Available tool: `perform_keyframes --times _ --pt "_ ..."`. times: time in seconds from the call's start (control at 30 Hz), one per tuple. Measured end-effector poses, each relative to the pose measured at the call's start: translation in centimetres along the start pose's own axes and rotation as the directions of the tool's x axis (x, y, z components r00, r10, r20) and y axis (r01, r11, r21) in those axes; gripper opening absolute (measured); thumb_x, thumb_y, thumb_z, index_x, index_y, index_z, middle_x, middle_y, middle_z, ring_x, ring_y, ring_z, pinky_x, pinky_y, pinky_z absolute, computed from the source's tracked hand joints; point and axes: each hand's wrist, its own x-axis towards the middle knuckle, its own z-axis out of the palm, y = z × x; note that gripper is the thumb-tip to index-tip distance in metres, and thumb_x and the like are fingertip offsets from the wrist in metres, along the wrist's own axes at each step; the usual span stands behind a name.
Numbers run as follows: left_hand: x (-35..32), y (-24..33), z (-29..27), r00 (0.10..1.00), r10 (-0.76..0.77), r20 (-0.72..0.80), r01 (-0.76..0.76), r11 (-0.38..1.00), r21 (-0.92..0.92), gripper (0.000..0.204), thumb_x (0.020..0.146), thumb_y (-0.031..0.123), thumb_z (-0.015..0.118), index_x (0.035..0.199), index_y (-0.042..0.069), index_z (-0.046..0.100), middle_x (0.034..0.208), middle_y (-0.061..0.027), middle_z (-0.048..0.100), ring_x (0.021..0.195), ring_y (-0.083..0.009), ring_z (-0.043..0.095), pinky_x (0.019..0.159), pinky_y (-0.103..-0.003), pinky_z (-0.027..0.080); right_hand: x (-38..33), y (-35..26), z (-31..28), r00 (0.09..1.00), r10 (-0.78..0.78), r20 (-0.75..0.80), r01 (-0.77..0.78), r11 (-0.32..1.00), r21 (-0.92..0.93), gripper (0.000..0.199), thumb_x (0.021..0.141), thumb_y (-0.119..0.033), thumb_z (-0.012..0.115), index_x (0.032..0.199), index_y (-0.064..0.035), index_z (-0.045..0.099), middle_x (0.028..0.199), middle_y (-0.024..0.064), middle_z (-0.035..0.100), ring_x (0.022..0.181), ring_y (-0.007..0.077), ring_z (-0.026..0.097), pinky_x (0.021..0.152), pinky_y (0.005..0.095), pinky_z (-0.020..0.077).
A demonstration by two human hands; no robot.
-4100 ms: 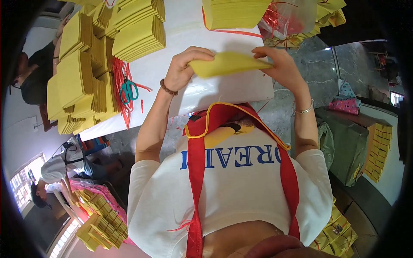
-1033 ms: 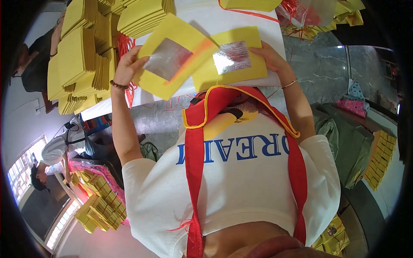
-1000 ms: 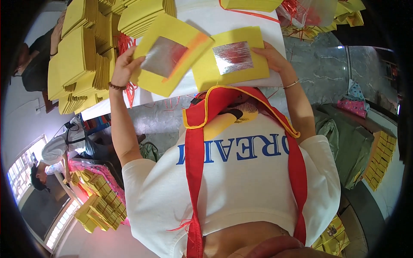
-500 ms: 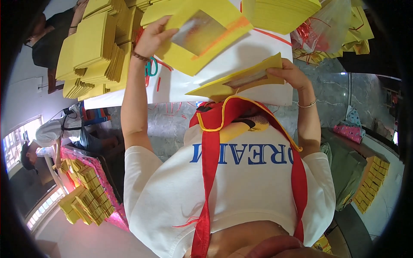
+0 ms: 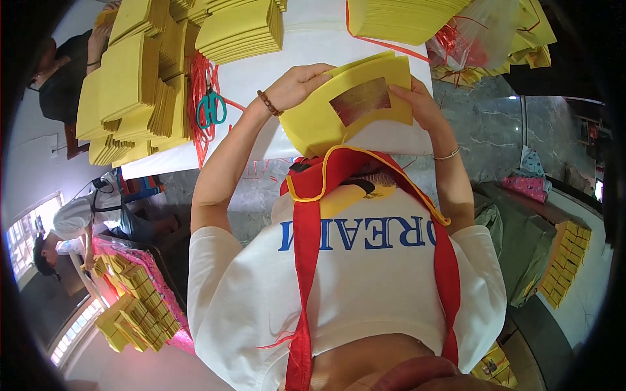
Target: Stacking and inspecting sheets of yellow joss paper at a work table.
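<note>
Near the front edge of the white table [image 5: 306, 45], both hands hold yellow joss paper sheets [image 5: 310, 120]. A dark, shiny foil rectangle [image 5: 360, 101] shows on the front one, and another yellow edge rises behind it. My left hand [image 5: 297, 86] grips the upper left edge, fingers mostly behind the paper. At the right edge, my right hand [image 5: 418, 104] pinches the sheets with its thumb on the front. The paper bows slightly toward me. How many sheets are held, I cannot tell.
Teal-handled scissors [image 5: 211, 109] lie on red plastic strings [image 5: 197, 72] at the left. Stacks of yellow paper [image 5: 134, 78] fill the table's left side; more paper [image 5: 401, 19] lies at the back. A clear plastic bag [image 5: 473, 39] sits far right. Other people are at the left.
Half a second ago each hand held a separate sheet. My left hand has come down and right, bringing its sheet together with the right hand's. The sheets now overlap.
</note>
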Motion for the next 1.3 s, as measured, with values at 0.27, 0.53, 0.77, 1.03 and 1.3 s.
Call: perform_keyframes --times 0.27,0.53,0.77,1.03,1.3 --pt "0.1 1.3 -0.7 0.988 -0.118 0.1 0.106 0.987 0.117 0.033 0.087 0.021 0.051 0.115 0.003 0.051 0.096 -0.0087 0.062 0.086 -0.0154 0.058 0.076 -0.029 0.046 0.9 1.1 0.8 1.0 -0.023 -0.016 0.026 0.986 0.163 0.039 0.085 -0.009 0.054 0.122 -0.003 0.045 0.113 0.0043 0.054 0.1 0.0125 0.053 0.086 0.0273 0.0428" --pt "-0.8 2.2 -0.8 0.985 0.025 0.171 -0.054 0.985 0.165 0.037 0.081 0.008 0.054 0.117 0.009 0.049 0.092 -0.0097 0.063 0.081 -0.0194 0.06 0.075 -0.031 0.046 0.9 -0.8 1.9 0.922 -0.362 -0.133 0.32 0.911 -0.261 0.046 0.073 -0.005 0.066 0.116 -0.0052 0.05 0.101 0.0016 0.056 0.093 0.0109 0.053 0.082 0.0239 0.0425" --pt "-4.1 3.2 -2.4 0.979 -0.035 0.201 -0.038 0.937 0.347 0.056 0.075 0.01 0.063 0.127 0.009 0.04 0.101 -0.0099 0.06 0.091 -0.0172 0.057 0.079 -0.03 0.044 -0.5 0.0 -0.7 0.989 -0.143 -0.029 0.137 0.979 -0.152 0.023 0.073 -0.001 0.063 0.095 -0.0052 0.057 0.094 0.0019 0.057 0.092 0.0114 0.052 0.082 0.0251 0.0415" --pt "-5.0 -4.4 0.7 0.919 0.151 -0.364 -0.196 0.976 -0.09 0.069 0.066 0.001 0.071 0.127 0.008 0.041 0.113 -0.0068 0.053 0.107 -0.015 0.048 0.095 -0.029 0.036 -0.1 2.6 0.6 0.964 -0.211 -0.161 0.19 0.972 -0.138 0.033 0.07 0.0 0.065 0.102 -0.0033 0.055 0.096 0.0038 0.057 0.096 0.0142 0.052 0.08 0.0253 0.0419" --pt "-4.6 -4.5 1.7 0.912 0.15 -0.381 -0.258 0.934 -0.248 0.064 0.069 0.0 0.07 0.126 0.008 0.041 0.111 -0.0067 0.053 0.104 -0.0144 0.049 0.09 -0.027 0.041 -0.5 1.4 0.1 0.95 -0.312 -0.003 0.298 0.91 -0.287 0.045 0.068 0.001 0.066 0.111 -0.0037 0.054 0.116 0.0068 0.053 0.108 0.0157 0.047 0.092 0.0271 0.0371"
